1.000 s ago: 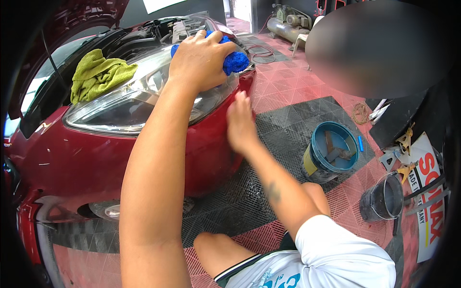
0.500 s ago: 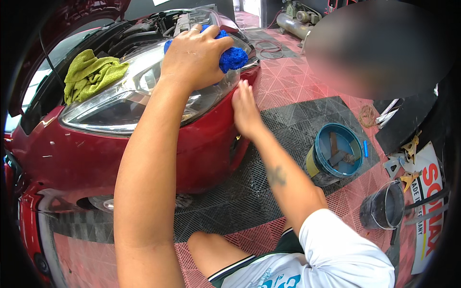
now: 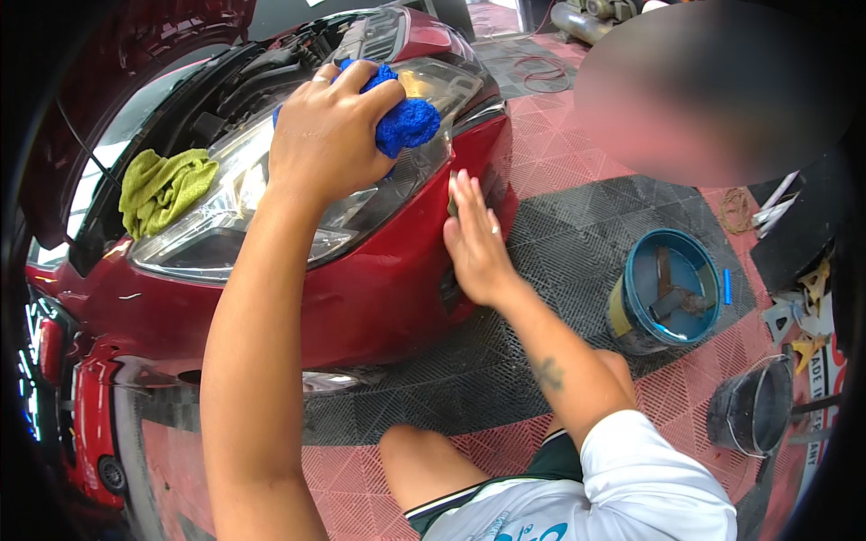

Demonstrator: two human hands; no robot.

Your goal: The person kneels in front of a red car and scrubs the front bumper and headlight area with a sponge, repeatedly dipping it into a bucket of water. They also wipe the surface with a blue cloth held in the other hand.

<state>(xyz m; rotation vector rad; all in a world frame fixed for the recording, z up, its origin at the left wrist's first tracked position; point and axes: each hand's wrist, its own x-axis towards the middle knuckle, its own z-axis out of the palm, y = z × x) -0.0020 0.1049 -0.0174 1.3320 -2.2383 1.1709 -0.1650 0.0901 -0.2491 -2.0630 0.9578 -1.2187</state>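
My left hand (image 3: 329, 135) grips a bunched blue microfiber cloth (image 3: 408, 124) over the clear headlight (image 3: 334, 236) of a red car. Part of the cloth shows beyond the fingers; the rest is hidden under the palm. My right hand (image 3: 476, 239) has its fingers stretched out and close together, beside the red bumper (image 3: 379, 293) just right of the headlight. Its palm side is turned to the car, and I cannot tell how firmly it touches. A crumpled yellow-green towel (image 3: 167, 191) lies at the headlight's left end, by the open engine bay.
A blue-rimmed bucket (image 3: 622, 311) of water with dark blocks in it stands on the tiled floor at right. Behind it lies a small blue stick (image 3: 727, 287). Farther right is a black bucket (image 3: 750, 410). A coiled hose (image 3: 541, 74) lies at the back.
My left hand has moved left across the headlight with the blue cloth. My right hand has come slightly nearer along the bumper, fingers still extended. The whole view has shifted a little.
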